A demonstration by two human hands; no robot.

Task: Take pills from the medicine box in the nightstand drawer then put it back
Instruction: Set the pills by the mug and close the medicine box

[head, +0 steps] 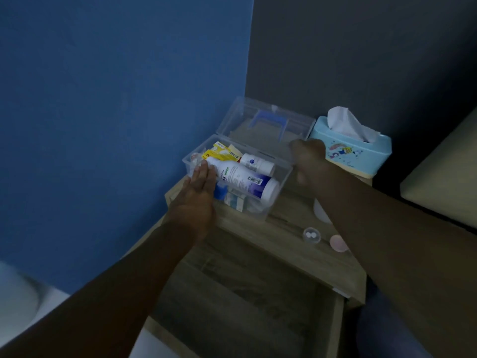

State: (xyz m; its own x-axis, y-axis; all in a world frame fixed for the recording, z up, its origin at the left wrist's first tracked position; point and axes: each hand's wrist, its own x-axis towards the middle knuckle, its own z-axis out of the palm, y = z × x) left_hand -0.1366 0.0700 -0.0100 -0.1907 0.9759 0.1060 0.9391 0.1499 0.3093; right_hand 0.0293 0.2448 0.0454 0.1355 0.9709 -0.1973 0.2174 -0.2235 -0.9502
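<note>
A clear plastic medicine box [282, 186] stands open on the wooden nightstand top [278, 239], with its lid [240, 120] and blue handle tipped back. Inside lie a large white bottle [247, 180], a smaller white bottle [258, 162], yellow packets and small cartons. My left hand [200, 191] lies flat against the box's left side, its fingertips touching the large bottle. Blurred and with curled fingers, my right hand [307, 156] is at the box's right rear corner. A small clear cup [311, 235] holding two white pills sits on the nightstand in front of the box.
The nightstand drawer [245, 306] is pulled open below the top. A pink round lid [338, 243] lies by the cup, and a white object [321, 213] shows under my right arm. A blue tissue box [356, 153] stands right of the box. A blue wall is at the left.
</note>
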